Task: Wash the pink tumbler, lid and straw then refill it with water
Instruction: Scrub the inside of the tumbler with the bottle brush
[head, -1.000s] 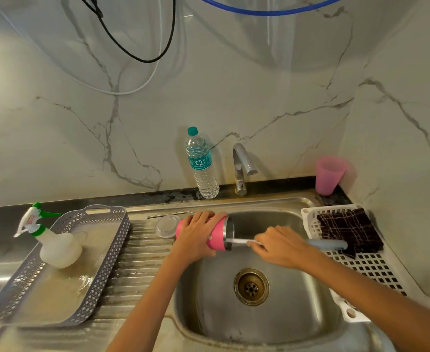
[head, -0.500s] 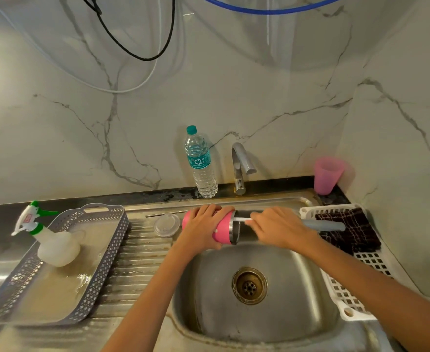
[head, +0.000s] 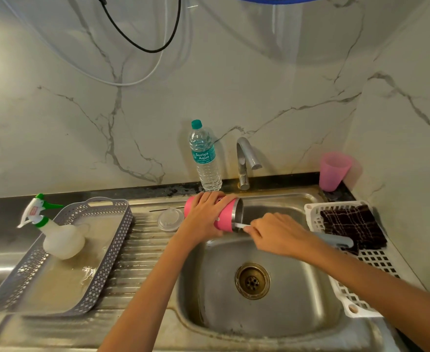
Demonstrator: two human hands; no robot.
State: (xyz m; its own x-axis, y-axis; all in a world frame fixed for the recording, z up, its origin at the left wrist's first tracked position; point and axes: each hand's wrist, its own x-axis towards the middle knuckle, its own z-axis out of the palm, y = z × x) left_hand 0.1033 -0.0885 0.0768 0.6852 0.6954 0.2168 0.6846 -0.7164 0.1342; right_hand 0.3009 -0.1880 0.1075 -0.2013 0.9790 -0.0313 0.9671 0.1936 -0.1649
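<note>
Gripping the pink tumbler point(head: 225, 219) round its body, the left hand point(head: 203, 217) curls its fingers over the top and holds it on its side above the far left rim of the sink point(head: 259, 316), steel mouth facing right. The right hand point(head: 277, 235) is closed round a bottle brush point(head: 335, 240). Its white stem enters the mouth and its grey handle juts right over the white rack point(head: 361, 301). The basin lies open beneath both hands. The faucet point(head: 244, 161) and water bottle point(head: 205, 158) stand just behind the tumbler. The clear lid point(head: 170, 219) and metal straw point(head: 167, 209) lie on the drainboard just to its left. A second ago more stem showed; now the right fingertips sit almost at the rim.
</note>
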